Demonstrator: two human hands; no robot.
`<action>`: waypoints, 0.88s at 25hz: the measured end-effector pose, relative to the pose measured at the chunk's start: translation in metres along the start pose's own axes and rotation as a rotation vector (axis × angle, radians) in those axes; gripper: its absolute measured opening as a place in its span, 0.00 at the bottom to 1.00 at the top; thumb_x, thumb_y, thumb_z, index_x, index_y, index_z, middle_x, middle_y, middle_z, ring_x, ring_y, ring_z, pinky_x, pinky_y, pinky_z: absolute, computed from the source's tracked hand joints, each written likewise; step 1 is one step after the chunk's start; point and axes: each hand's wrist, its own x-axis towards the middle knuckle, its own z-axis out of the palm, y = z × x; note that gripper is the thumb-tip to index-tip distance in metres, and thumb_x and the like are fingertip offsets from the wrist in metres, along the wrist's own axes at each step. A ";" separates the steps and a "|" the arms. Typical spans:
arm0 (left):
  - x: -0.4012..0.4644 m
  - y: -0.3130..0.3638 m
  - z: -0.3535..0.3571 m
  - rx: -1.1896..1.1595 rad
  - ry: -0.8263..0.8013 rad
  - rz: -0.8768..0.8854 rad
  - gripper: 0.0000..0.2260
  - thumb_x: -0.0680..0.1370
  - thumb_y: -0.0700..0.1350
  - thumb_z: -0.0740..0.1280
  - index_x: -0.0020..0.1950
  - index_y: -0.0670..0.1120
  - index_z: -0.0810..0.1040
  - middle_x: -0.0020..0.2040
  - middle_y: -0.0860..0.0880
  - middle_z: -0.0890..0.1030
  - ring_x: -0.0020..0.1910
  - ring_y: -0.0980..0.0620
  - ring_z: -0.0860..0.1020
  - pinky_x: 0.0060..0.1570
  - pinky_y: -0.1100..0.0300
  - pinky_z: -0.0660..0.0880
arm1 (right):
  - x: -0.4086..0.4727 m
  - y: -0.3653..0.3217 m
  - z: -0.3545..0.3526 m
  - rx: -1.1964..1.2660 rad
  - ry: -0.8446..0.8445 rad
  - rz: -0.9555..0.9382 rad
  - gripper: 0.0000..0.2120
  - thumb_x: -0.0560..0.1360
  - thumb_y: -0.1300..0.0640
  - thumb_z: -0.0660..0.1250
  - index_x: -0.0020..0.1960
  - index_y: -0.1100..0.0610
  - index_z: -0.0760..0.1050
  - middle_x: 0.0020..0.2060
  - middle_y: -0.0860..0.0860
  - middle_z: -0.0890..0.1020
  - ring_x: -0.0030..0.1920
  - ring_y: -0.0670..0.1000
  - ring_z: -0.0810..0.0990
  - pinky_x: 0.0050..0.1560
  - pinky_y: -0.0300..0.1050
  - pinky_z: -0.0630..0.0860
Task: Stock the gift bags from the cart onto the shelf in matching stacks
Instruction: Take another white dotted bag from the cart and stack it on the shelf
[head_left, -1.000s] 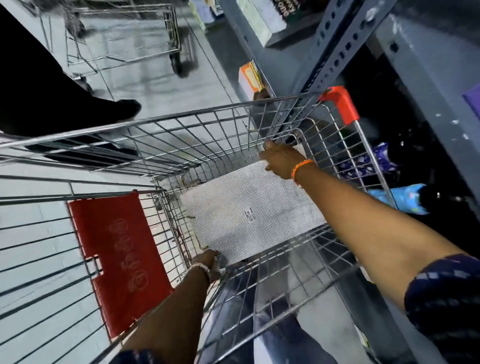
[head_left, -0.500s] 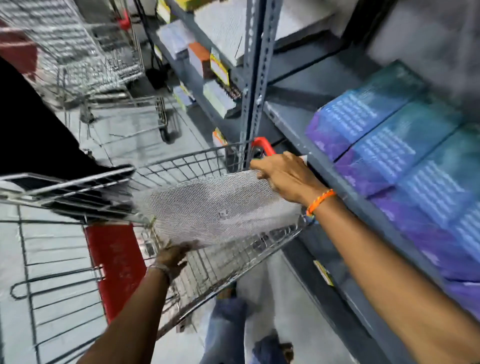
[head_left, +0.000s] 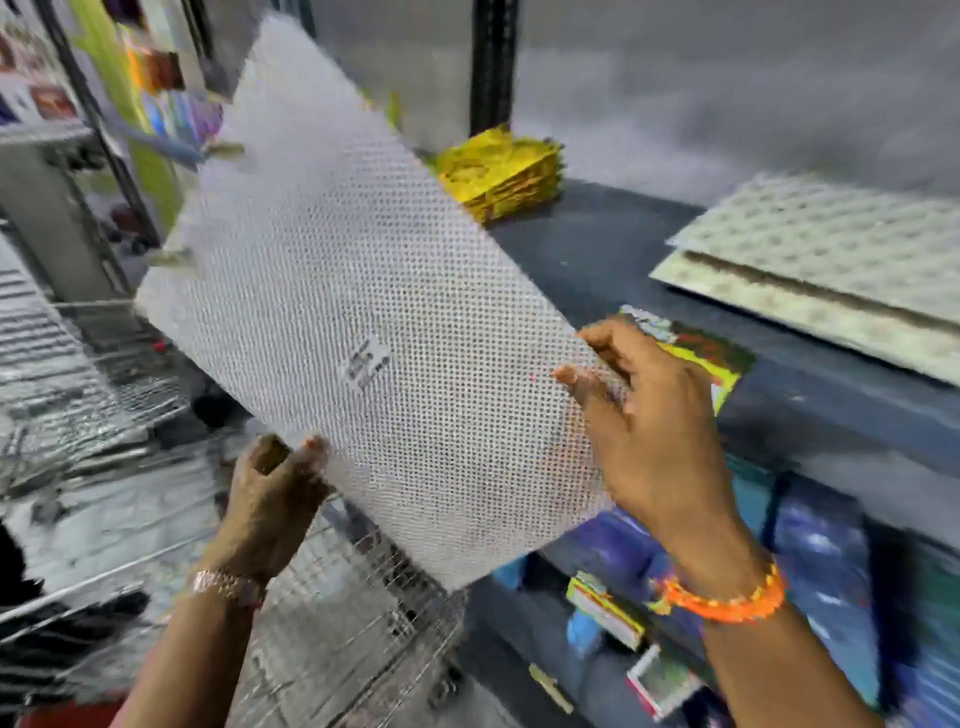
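A flat white gift bag with a fine dot pattern (head_left: 363, 291) is held up in the air, tilted, in front of the grey shelf (head_left: 597, 249). My left hand (head_left: 275, 499) grips its lower edge. My right hand (head_left: 649, 431) pinches its right edge. A stack of pale dotted gift bags (head_left: 826, 260) lies on the shelf at the right. A yellow stack of bags (head_left: 498, 171) sits further back on the same shelf. The wire cart (head_left: 337, 623) is below the held bag.
Blue and purple bags (head_left: 821, 566) fill the shelf level below. A colourful small item (head_left: 701, 353) lies on the shelf just behind my right hand. A dark upright post (head_left: 491, 62) divides the shelving. More shelves with goods (head_left: 156, 104) stand at the far left.
Both hands have lifted the white dotted bag out of the cart and up to shelf height. My view has swung from the cart up to the shelf.
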 end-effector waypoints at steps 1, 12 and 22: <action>-0.012 0.015 0.026 0.021 -0.095 0.011 0.08 0.74 0.38 0.67 0.37 0.48 0.82 0.34 0.53 0.84 0.31 0.56 0.82 0.31 0.63 0.79 | -0.004 -0.004 -0.022 0.045 0.052 0.045 0.03 0.76 0.54 0.68 0.48 0.53 0.76 0.39 0.49 0.84 0.41 0.53 0.82 0.43 0.56 0.76; -0.105 0.060 0.263 0.220 -0.609 0.354 0.34 0.63 0.37 0.73 0.67 0.56 0.74 0.56 0.58 0.83 0.44 0.56 0.85 0.40 0.64 0.82 | -0.084 -0.002 -0.263 0.068 0.674 0.394 0.11 0.75 0.66 0.69 0.49 0.51 0.83 0.41 0.47 0.88 0.41 0.46 0.86 0.42 0.37 0.81; -0.145 0.028 0.421 0.674 -1.233 0.667 0.54 0.52 0.67 0.76 0.76 0.57 0.65 0.73 0.58 0.65 0.72 0.60 0.67 0.73 0.56 0.66 | -0.132 0.057 -0.410 -0.188 0.920 0.649 0.06 0.74 0.64 0.71 0.41 0.54 0.82 0.42 0.57 0.86 0.46 0.56 0.83 0.53 0.53 0.77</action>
